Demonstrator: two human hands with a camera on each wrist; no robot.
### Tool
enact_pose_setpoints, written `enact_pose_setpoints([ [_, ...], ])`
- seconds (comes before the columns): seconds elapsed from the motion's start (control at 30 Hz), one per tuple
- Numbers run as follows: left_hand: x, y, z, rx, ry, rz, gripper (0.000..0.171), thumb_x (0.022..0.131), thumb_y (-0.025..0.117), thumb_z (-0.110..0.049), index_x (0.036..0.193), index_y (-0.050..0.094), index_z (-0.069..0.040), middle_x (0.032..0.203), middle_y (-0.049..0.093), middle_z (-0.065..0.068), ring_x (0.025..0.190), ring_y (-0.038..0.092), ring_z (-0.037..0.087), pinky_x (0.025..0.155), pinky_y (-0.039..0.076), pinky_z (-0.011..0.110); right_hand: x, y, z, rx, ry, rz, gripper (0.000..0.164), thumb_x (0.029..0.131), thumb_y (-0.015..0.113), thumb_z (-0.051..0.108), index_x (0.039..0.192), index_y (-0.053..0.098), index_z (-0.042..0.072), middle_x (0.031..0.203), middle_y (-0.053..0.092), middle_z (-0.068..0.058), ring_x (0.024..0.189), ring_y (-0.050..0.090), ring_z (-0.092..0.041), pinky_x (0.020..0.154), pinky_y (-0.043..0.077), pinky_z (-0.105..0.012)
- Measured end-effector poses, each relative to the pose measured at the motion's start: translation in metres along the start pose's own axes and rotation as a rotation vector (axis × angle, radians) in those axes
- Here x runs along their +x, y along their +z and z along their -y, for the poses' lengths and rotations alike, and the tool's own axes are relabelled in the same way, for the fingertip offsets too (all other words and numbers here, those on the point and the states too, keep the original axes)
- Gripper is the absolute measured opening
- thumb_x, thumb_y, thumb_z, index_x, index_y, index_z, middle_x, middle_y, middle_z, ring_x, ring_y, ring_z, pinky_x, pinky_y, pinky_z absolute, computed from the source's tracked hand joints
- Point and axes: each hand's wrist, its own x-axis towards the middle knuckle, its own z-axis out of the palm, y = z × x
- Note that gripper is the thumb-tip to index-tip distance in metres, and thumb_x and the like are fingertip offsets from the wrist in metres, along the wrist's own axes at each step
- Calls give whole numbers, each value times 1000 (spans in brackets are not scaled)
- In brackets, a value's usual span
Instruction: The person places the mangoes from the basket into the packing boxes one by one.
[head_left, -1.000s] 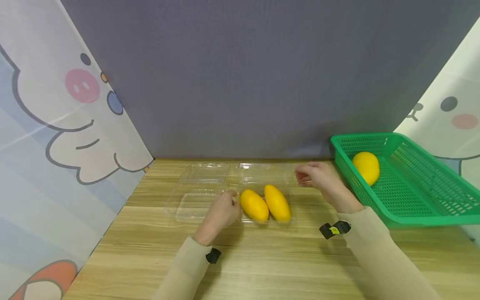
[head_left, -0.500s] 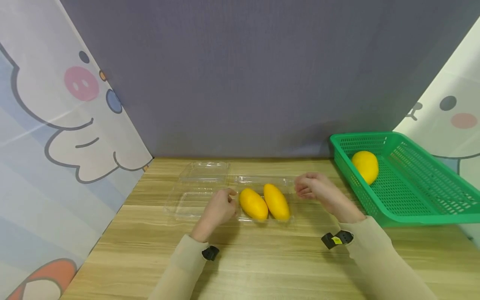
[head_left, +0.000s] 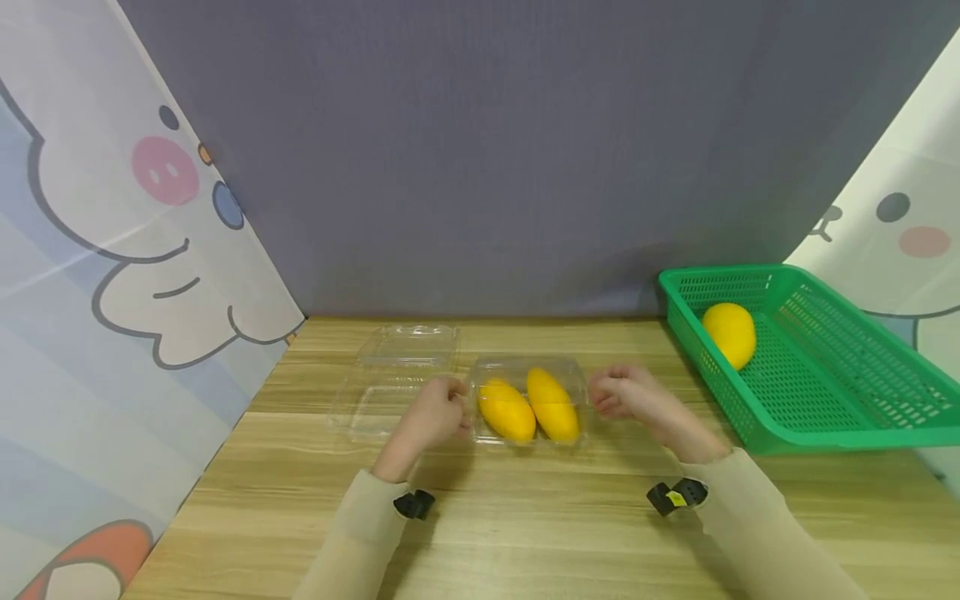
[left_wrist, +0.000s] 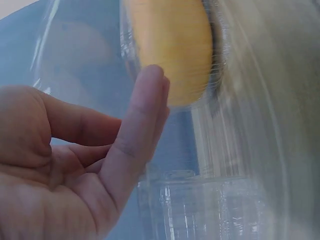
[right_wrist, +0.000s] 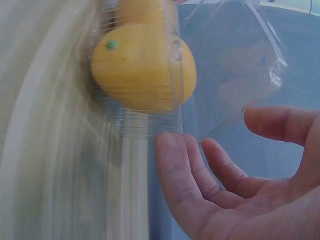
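Observation:
A clear plastic clamshell box (head_left: 528,442) stands mid-table with two yellow mangoes (head_left: 507,410) in it. Its hinged lid (left_wrist: 75,55) is tilted up over the fruit, as both wrist views show. My left hand (head_left: 435,411) is at the box's left side, its fingers extended along the clear plastic. At the right side is my right hand (head_left: 628,393). In the right wrist view its fingertips (right_wrist: 172,145) are right at the edge of the box, and the thumb (right_wrist: 275,122) is spread apart beside the lid.
Left of the mango box lies a second clear clamshell (head_left: 386,408) with its lid folded back, partly behind my left hand. A green plastic basket (head_left: 847,417) holding another mango (head_left: 730,335) stands at the right. A grey panel (head_left: 480,167) rises behind the table.
The box's lid has swung from lying back behind the mangoes to forward over them. Both hands have come slightly toward me along its sides. The mangoes stay in place.

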Motion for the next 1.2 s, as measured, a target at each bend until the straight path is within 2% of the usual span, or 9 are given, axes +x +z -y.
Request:
enact_pose_setpoints([
  [0.13,-1,-3,-2,-50,-5,7,35,99,39,6,129,51,18,87,62,20,73,68,26,70,62,39,0,2,-5,3,22,-5,43,99,49,11,129,47,-20,99,63,-16,88,64,-27,87,58,-43],
  [0.43,-1,-3,-3,-54,1,-1,32,105,44,-9,118,58,17,86,64,20,72,69,27,69,62,42,0,5,-14,-2,32,15,46,100,51,14,128,49,-23,99,63,-18,87,65,-25,84,59,-42],
  [0.57,0,-1,0,-29,19,21,36,104,44,-7,124,55,20,83,65,20,69,70,27,68,62,41,0,7,-18,12,35,24,44,98,51,13,124,50,-23,96,64,-17,83,65,-22,82,60,-41],
  [0.7,1,-1,2,5,35,40,40,99,46,-2,131,51,20,89,68,21,69,71,26,70,62,38,3,9,-21,28,29,27,41,97,54,11,118,54,-23,89,64,-14,77,65,-20,78,61,-39],
  [1.1,1,3,1,65,25,25,43,89,52,7,131,52,17,83,66,14,66,68,21,70,61,38,4,10,-23,52,31,46,34,98,55,9,113,56,-22,84,63,-13,71,65,-20,70,61,-35],
  [1.2,0,4,-1,96,23,16,42,90,52,6,131,53,16,83,66,12,66,68,20,72,60,38,5,10,-24,52,36,47,33,99,54,9,113,56,-21,84,63,-13,71,65,-20,69,61,-34],
])
